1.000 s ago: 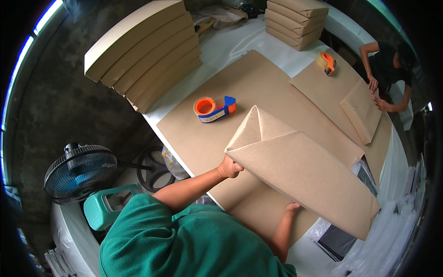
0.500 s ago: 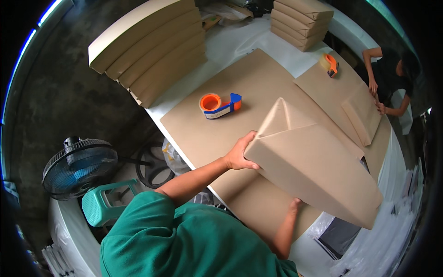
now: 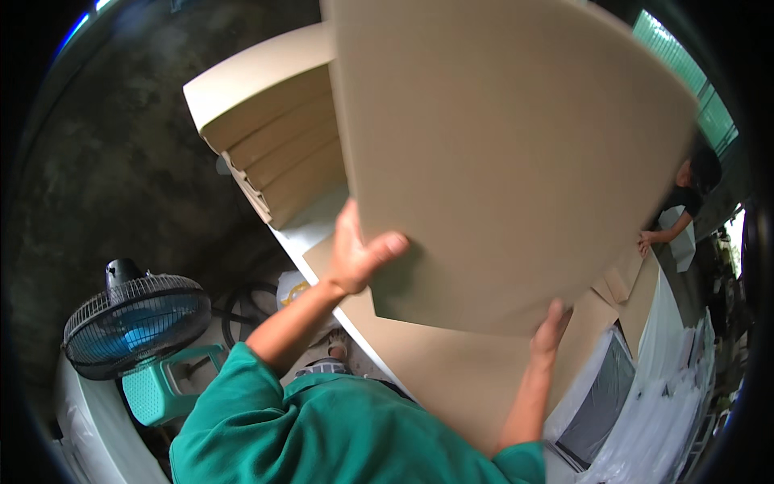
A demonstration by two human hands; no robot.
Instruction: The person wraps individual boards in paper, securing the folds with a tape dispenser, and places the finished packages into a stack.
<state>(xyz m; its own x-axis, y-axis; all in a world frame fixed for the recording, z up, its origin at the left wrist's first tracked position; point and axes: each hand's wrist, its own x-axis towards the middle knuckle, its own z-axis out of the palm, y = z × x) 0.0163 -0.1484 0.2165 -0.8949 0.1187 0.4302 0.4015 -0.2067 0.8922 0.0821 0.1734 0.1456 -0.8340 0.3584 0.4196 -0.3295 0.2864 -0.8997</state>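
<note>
A large package wrapped in brown paper [image 3: 508, 161] is raised in front of me, its broad flat face filling the upper middle. My left hand [image 3: 359, 254] grips its left edge, with the thumb lying on the face. At its lower right edge my right hand [image 3: 551, 327] holds on; only the thumb side shows, and the other fingers are hidden behind the package. Brown paper [image 3: 435, 363] lies on the table beneath. The package blocks most of the tabletop from sight.
To the left, wrapped packages [image 3: 282, 145] stand stacked on the table. A black fan [image 3: 137, 323] and a green stool [image 3: 161, 387] are at lower left. A co-worker [image 3: 685, 202] is at the far right. Plastic-covered dark sheets [image 3: 597, 403] lie on the right.
The package has been lifted and turned, so its broad face shows. It now hides the tape dispensers and the far stack. My left hand has moved left.
</note>
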